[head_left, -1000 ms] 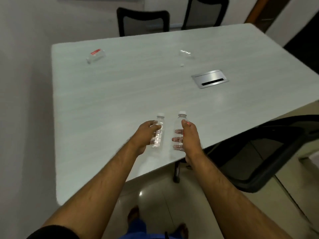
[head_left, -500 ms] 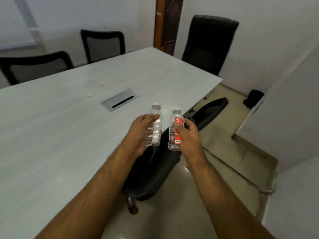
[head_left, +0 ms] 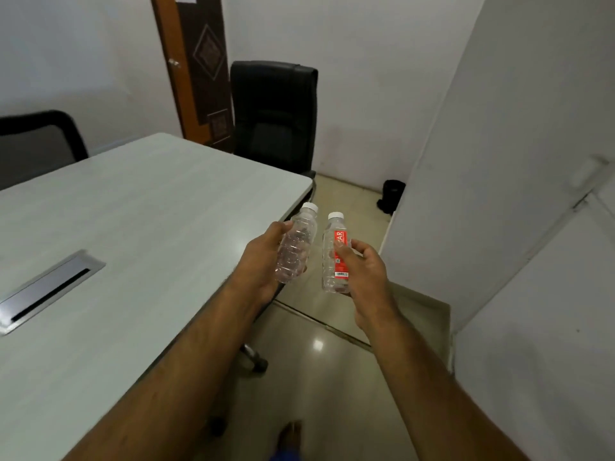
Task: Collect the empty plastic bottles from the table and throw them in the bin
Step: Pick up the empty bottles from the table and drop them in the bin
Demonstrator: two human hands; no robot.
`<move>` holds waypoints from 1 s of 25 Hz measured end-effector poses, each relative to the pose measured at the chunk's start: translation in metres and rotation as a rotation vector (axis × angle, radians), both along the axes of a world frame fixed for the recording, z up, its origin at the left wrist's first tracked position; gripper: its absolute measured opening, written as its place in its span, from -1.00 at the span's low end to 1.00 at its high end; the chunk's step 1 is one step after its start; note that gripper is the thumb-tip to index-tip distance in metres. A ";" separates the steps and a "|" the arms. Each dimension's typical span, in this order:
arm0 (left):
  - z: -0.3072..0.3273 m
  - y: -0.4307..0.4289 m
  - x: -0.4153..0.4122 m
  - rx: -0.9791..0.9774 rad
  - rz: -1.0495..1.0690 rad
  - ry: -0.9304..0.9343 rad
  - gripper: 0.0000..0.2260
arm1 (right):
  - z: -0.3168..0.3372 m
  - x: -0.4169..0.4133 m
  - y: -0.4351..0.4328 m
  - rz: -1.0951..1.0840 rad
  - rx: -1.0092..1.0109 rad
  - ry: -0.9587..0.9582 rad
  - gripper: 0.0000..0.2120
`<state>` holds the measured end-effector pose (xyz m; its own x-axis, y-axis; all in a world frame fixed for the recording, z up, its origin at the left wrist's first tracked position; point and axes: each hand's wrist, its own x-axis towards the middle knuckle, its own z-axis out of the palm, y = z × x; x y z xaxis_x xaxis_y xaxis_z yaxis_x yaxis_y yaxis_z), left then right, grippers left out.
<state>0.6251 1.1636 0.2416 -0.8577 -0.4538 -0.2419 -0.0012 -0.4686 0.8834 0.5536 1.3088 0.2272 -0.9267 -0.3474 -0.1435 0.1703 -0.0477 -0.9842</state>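
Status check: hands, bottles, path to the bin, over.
Left hand shut on unlabelled bottle; right hand shut on red-label bottle. Both capped, upright, off the table. Dark bin-like object ahead by the wall; floor path open.

I find 1 legible marking. The bottle with the red label (head_left: 335,252), held in my right hand (head_left: 364,274), carries white capital letters running up the label; I can read "AR", and my thumb covers whatever precedes them. Lower on the same label sit a small square code and a barcode strip, both too small for me to read. The clear bottle (head_left: 295,249) in my left hand (head_left: 263,264) bears no readable text.
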 end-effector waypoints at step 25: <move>-0.028 -0.187 -0.776 0.009 0.063 -0.165 -0.71 | -0.038 -0.768 -0.197 -0.051 -0.008 -0.057 -0.65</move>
<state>-0.1507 0.9763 0.2135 -0.7761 -0.5024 -0.3812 -0.1160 -0.4804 0.8693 -0.2148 1.1113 0.1893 -0.9335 -0.3014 -0.1943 0.2236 -0.0658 -0.9725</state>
